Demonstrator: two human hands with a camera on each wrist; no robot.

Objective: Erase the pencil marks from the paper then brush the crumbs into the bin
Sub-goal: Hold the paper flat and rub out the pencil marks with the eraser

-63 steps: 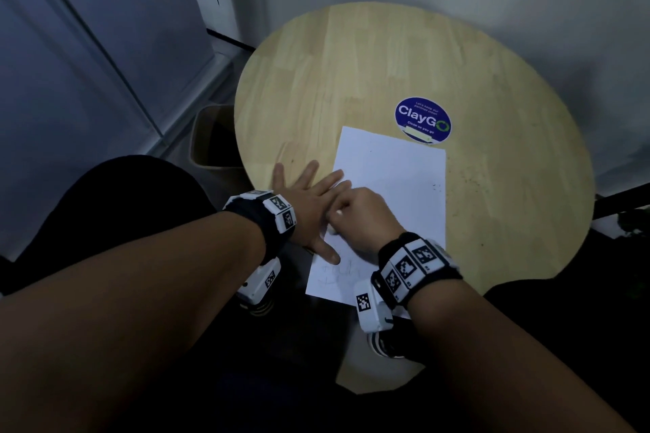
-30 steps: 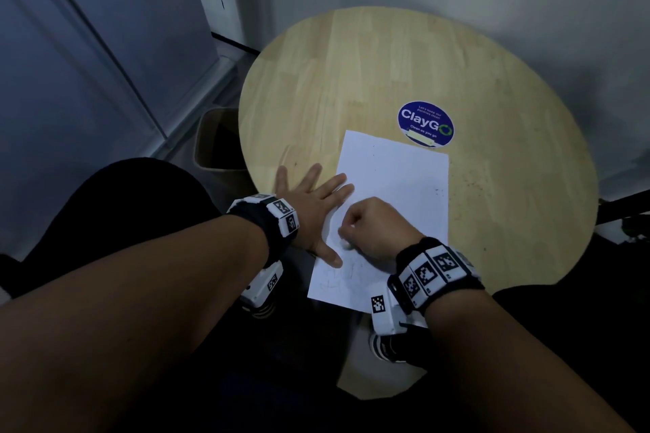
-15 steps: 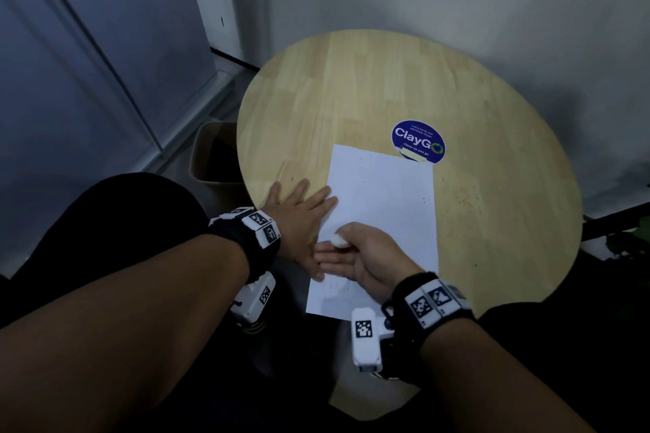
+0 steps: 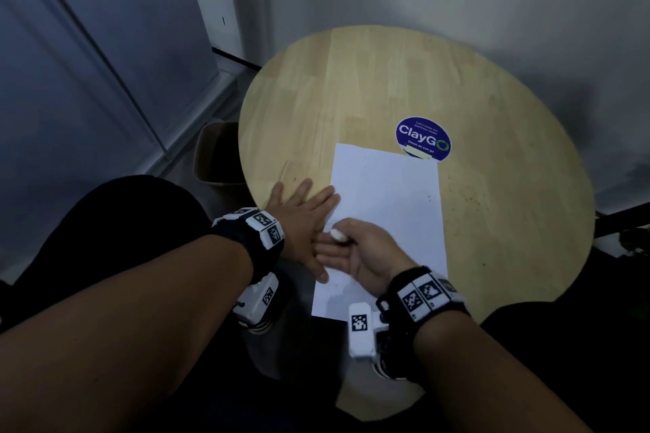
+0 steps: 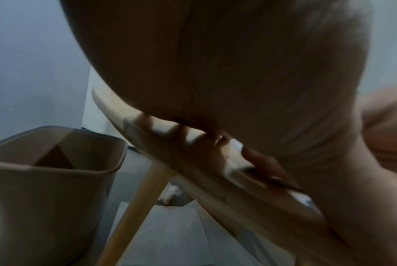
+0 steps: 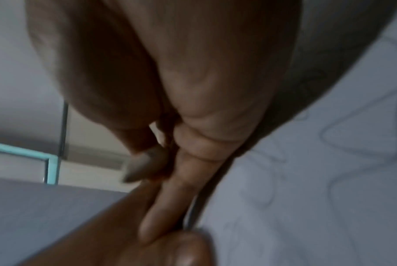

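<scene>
A white paper (image 4: 387, 193) lies on the round wooden table (image 4: 387, 81), its near end overhanging the edge. My left hand (image 4: 302, 218) lies flat with straight fingers, pressing the paper's left edge down. My right hand (image 4: 355, 251) stands on its side on the paper, just right of the left hand. Its thumb and forefinger pinch a small white eraser (image 4: 338, 235), and the other fingers stretch out against the left hand. The right wrist view shows faint pencil loops (image 6: 343, 144) on the paper (image 6: 306, 180) beside the right hand's fingers (image 6: 165, 207). Dark crumbs (image 4: 431, 199) dot the paper's right edge.
A beige bin (image 4: 214, 158) stands on the floor under the table's left edge; the left wrist view shows the bin (image 5: 51, 162) open-topped beside a table leg (image 5: 136, 207). A blue round sticker (image 4: 423, 138) lies beyond the paper. Walls close in at the back and left.
My right hand has rolled from knuckles-up onto its side and drawn back toward me, so the eraser now shows at the thumb. The left hand stays flat on the paper's edge.
</scene>
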